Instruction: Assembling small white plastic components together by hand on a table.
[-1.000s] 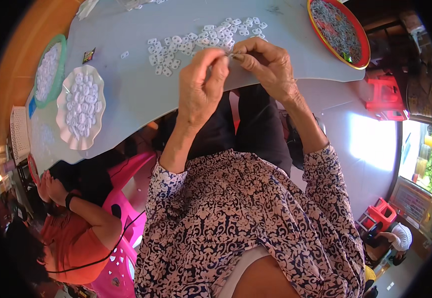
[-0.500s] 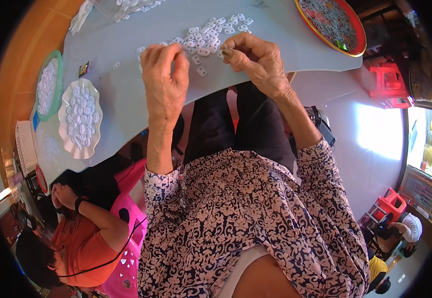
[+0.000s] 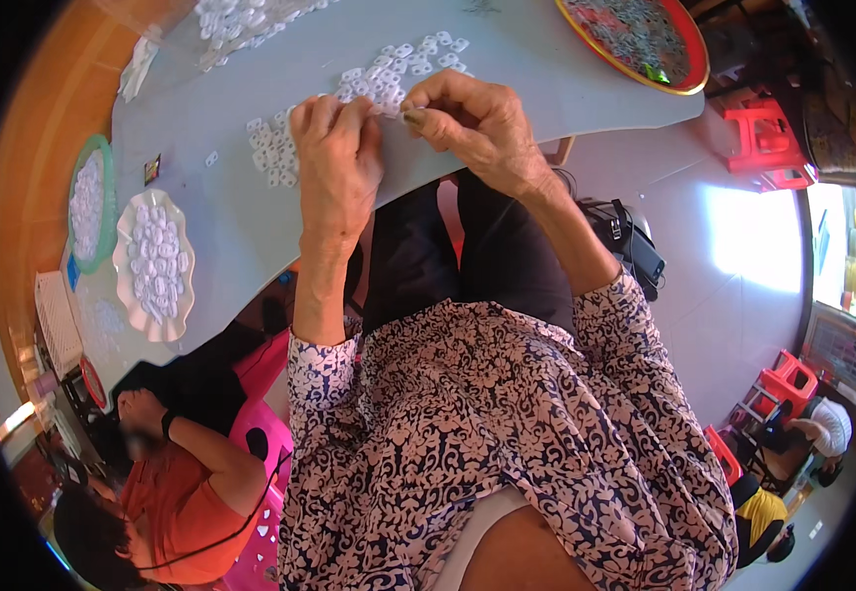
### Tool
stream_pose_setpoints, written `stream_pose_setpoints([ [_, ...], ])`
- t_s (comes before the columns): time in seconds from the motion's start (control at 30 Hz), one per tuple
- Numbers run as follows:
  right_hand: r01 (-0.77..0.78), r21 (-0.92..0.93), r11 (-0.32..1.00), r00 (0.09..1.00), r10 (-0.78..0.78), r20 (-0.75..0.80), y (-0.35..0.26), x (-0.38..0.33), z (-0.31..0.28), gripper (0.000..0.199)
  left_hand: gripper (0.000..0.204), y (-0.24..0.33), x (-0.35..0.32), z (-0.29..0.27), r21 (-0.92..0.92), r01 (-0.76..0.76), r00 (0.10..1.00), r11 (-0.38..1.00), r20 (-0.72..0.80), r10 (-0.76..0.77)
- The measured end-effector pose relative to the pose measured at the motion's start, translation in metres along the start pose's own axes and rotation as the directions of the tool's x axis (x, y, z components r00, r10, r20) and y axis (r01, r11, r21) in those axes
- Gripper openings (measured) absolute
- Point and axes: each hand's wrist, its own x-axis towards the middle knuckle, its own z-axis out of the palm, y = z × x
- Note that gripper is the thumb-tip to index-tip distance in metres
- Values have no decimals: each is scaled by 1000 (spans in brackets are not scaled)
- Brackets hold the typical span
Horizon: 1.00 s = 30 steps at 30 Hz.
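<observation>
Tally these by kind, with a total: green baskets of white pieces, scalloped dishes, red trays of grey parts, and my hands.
Green basket: 1
Scalloped dish: 1
Red tray: 1
Hands: 2 (left hand, right hand)
Total: 5

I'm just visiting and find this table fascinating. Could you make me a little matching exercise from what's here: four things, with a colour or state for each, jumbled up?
Column one:
1. wavy-rimmed dish
2. oval basket
3. round tray
4. right hand

Column two:
A. red, with many grey bits in it
B. curled, close to the loose white pieces
C. cream-coloured
D. green

Right pairs: 1-C, 2-D, 3-A, 4-B
</observation>
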Motion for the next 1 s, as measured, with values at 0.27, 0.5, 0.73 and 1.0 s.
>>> stream_pose_setpoints([
  [0.27,96,3,995,994,-95,-62,5,-1,1,11,18,9,-1,-7,-173,121,992,977,-7,-124],
  [0.5,110,119,987,993,-103,-66,-6,-3,-3,12,22,33,-3,-8,-292,280,959,915,121,-255],
  [0.73,156,176,972,984,-136,-117,4,-1,-2,13,36,48,1,-7,-355,335,942,873,101,-320],
  [1.0,213,144,966,966,-186,-177,3,2,-2,15,27,62,9,-2,-498,393,894,773,9,-448],
])
